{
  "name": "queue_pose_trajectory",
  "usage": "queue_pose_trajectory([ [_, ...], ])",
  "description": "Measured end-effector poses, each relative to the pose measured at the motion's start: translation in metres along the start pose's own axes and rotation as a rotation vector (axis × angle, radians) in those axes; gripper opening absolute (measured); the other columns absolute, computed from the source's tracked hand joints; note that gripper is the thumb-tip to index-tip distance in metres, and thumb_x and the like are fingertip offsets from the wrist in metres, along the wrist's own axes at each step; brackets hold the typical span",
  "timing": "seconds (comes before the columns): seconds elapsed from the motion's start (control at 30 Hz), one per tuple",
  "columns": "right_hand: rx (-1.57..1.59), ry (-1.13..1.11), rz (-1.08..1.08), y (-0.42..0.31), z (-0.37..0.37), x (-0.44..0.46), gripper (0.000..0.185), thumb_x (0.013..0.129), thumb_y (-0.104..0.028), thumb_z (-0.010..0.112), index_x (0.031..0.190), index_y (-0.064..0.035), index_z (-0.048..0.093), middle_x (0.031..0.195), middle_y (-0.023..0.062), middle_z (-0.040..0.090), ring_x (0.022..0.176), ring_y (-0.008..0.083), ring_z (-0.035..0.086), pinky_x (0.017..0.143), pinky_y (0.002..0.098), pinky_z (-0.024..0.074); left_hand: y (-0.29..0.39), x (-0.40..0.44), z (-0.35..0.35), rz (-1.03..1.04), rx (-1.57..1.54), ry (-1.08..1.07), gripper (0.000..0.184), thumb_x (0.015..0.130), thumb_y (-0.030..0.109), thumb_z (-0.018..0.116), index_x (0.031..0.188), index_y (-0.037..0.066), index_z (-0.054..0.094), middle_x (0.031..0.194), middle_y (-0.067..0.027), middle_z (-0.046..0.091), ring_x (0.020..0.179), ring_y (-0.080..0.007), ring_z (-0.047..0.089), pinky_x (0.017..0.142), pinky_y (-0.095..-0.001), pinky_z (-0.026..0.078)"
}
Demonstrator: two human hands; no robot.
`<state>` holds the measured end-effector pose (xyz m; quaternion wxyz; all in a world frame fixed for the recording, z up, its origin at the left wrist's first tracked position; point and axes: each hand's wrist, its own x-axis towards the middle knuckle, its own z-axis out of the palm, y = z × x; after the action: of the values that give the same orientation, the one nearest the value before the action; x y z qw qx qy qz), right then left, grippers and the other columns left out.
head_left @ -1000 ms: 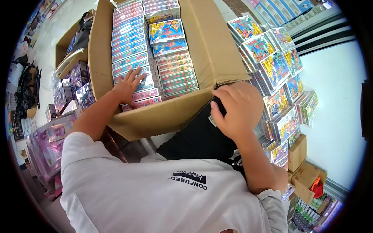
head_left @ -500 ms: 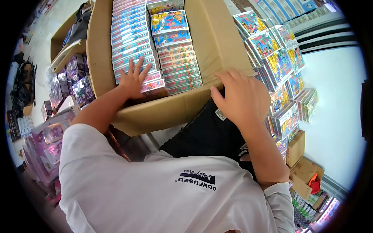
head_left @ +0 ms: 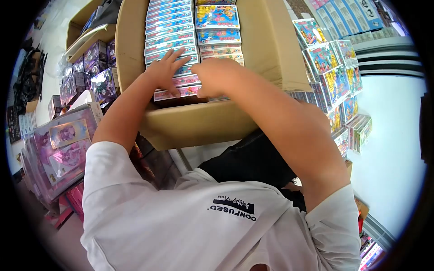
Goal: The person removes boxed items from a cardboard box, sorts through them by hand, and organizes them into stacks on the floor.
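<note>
A large cardboard box [head_left: 194, 125] stands in front of me, packed with thin printed boxes on edge in two columns. My left hand [head_left: 165, 73] lies over the near end of the left column [head_left: 169, 36], its fingers spread and touching the boxes. My right hand [head_left: 216, 76] is inside the carton, beside the left one, with thumb and forefinger apart at the right ends of the nearest boxes. Its other fingers are hidden behind the hand. A blue and yellow printed box [head_left: 217, 17] lies flat on the right column.
Stacks of clear-wrapped colourful boxes [head_left: 335, 83] stand to the right beside a white surface [head_left: 389, 131]. Purple boxes [head_left: 104, 86] and pink plastic-covered packs [head_left: 65, 140] are on the left. Another open carton [head_left: 81, 25] holds dark material at the upper left.
My right hand has left the carton's right near corner and moved left onto the boxes inside. My left hand stays on the left column. The view has shifted slightly.
</note>
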<state>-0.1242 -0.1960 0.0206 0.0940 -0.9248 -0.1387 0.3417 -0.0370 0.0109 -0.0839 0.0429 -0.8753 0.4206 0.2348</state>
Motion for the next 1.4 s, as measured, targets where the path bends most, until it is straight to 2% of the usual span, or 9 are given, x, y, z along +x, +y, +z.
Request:
queue_pose_trajectory([
  [0.1,0.010,-0.145,-0.022,0.010,0.008,0.046,0.092,0.072,-0.034,0.092,0.150,-0.0086,0.051,0.135,0.0160,0.063,0.131,0.0345,0.059,0.106,0.0474,0.0520,-0.026,0.006,0.008,0.077,-0.130,0.140,0.117,0.051,0.018,0.099,0.155,0.024,0.047,0.170,-0.0038,0.032,0.152,-0.0394,0.032,0.120,-0.0482,0.042],
  [0.23,-0.036,-0.045,-0.131,0.003,0.029,0.067,0.110,0.063,-0.032,0.098,0.156,-0.0101,0.043,0.154,0.0109,0.045,0.141,0.0311,0.047,0.109,0.0464,0.0505,-0.042,0.012,0.008,0.086,-0.217,0.191,0.088,0.056,0.009,0.094,0.138,0.018,0.061,0.161,-0.0013,0.046,0.142,-0.0360,0.044,0.118,-0.0472,0.044],
  [0.37,-0.101,-0.003,-0.237,-0.001,0.036,0.083,0.111,0.061,-0.033,0.098,0.154,-0.0083,0.043,0.150,0.0095,0.047,0.139,0.0307,0.049,0.106,0.0467,0.0524,-0.049,0.018,0.011,0.108,-0.242,0.273,0.071,0.060,0.009,0.093,0.124,0.014,0.063,0.144,-0.0026,0.059,0.132,-0.0344,0.053,0.110,-0.0459,0.049],
  [0.57,-0.241,0.178,-0.376,-0.011,0.055,0.098,0.106,0.058,-0.031,0.099,0.149,-0.0067,0.049,0.141,0.0120,0.051,0.131,0.0310,0.053,0.100,0.0431,0.0532,-0.063,0.026,0.025,0.022,-0.297,0.352,0.061,0.072,0.008,0.087,0.128,0.014,0.063,0.122,-0.0072,0.063,0.118,-0.0332,0.061,0.101,-0.0441,0.053],
  [0.73,-0.268,0.373,-0.470,-0.008,0.085,0.102,0.106,0.058,-0.030,0.096,0.149,-0.0048,0.048,0.133,0.0122,0.053,0.121,0.0292,0.054,0.095,0.0401,0.0525,-0.052,0.024,0.018,-0.115,-0.236,0.366,0.065,0.070,0.009,0.087,0.130,0.015,0.062,0.125,-0.0071,0.060,0.119,-0.0324,0.061,0.100,-0.0448,0.054],
  [0.93,-0.377,0.198,-0.247,-0.009,0.087,0.096,0.118,0.061,-0.040,0.095,0.156,0.0008,0.039,0.126,0.0113,0.057,0.119,0.0262,0.052,0.102,0.0426,0.0451,-0.042,0.026,0.023,-0.226,0.051,0.321,0.081,0.070,0.015,0.089,0.142,0.017,0.051,0.141,-0.0052,0.049,0.133,-0.0273,0.054,0.100,-0.0482,0.055],
  [1.27,-0.274,0.339,-0.067,0.006,0.124,0.113,0.115,0.066,-0.035,0.094,0.160,-0.0049,0.034,0.133,0.0161,0.059,0.133,0.0334,0.051,0.106,0.0701,0.0380,-0.037,0.042,0.004,-0.234,0.005,0.258,0.093,0.064,0.025,0.095,0.141,0.009,0.047,0.135,-0.0150,0.052,0.132,-0.0349,0.053,0.108,-0.0540,0.048],
  [1.37,-0.026,0.333,-0.124,0.009,0.105,0.113,0.068,0.062,-0.024,0.094,0.121,-0.0054,0.066,0.124,0.0149,0.066,0.120,0.0325,0.063,0.096,0.0458,0.0551,-0.057,0.048,0.023,-0.142,-0.026,0.341,0.090,0.059,0.018,0.090,0.138,0.006,0.047,0.136,-0.0183,0.050,0.131,-0.0394,0.051,0.108,-0.0529,0.046],
  [1.4,-0.046,0.295,-0.153,0.013,0.101,0.116,0.074,0.057,-0.022,0.096,0.122,-0.0049,0.065,0.124,0.0138,0.065,0.120,0.0319,0.062,0.097,0.0469,0.0545,-0.064,0.051,0.032,-0.126,-0.035,0.394,0.090,0.062,0.016,0.088,0.141,0.007,0.045,0.141,-0.0192,0.049,0.133,-0.0400,0.050,0.109,-0.0526,0.045],
])
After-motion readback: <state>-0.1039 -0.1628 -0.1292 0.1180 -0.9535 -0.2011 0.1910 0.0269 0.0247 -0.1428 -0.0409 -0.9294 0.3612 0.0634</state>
